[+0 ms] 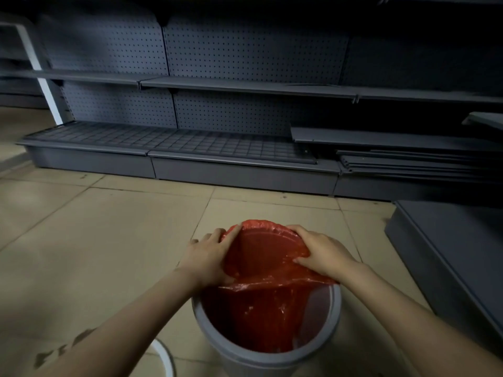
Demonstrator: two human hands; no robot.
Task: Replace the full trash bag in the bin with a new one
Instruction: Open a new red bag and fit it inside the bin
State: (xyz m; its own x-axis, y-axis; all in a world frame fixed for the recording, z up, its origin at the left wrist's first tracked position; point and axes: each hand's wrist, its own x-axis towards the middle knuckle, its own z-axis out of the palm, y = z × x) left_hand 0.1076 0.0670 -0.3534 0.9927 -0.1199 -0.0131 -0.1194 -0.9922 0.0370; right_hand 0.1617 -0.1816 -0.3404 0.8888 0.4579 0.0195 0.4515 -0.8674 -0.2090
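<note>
Fitting the new red bag into the grey bin on the floor, the left hand and right hand each grip its mouth, which next needs stretching over the near rim.

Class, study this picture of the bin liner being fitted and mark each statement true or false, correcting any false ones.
1. The thin plastic trash bag is red. True.
2. Both hands hold the bag at the far rim of the round grey plastic bin. True: the left hand and right hand each have a grip on it.
3. The bag is folded over the whole rim. False: the near rim is bare grey.
4. The grey metal pegboard shelving is stocked with goods. False: no goods show on it.
5. The bin stands on a beige tiled floor. True.
</note>
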